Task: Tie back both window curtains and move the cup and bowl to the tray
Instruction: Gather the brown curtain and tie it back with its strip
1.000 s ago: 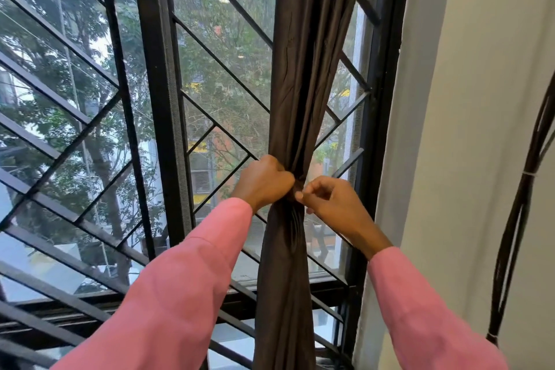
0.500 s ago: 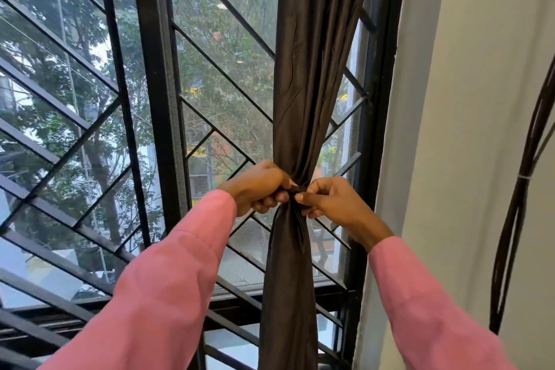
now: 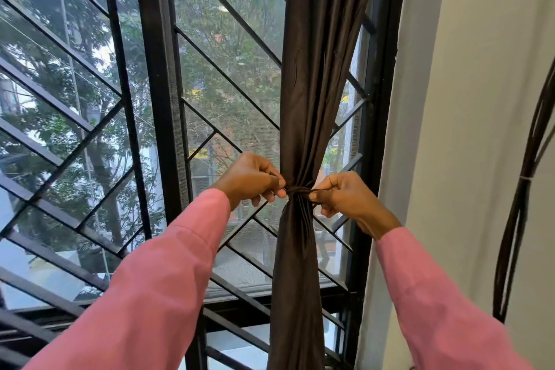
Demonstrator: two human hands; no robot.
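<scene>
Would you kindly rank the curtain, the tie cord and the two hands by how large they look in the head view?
1. curtain, by far the largest.
2. left hand and right hand: they look alike, so unranked.
3. tie cord, a thin band between them.

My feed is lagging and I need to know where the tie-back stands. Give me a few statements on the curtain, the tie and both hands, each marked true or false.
1. The dark brown curtain is gathered into one narrow bunch. True.
2. The left hand hangs clear of the tie. False: its fingers pinch one end of the tie, which wraps the bunch.
3. The right hand pinches the tie's other end. True.
4. The cup and bowl stand on the sill below the hands. False: neither shows in this view.
5. Dark cables hang against the wall on the right. True.
</scene>
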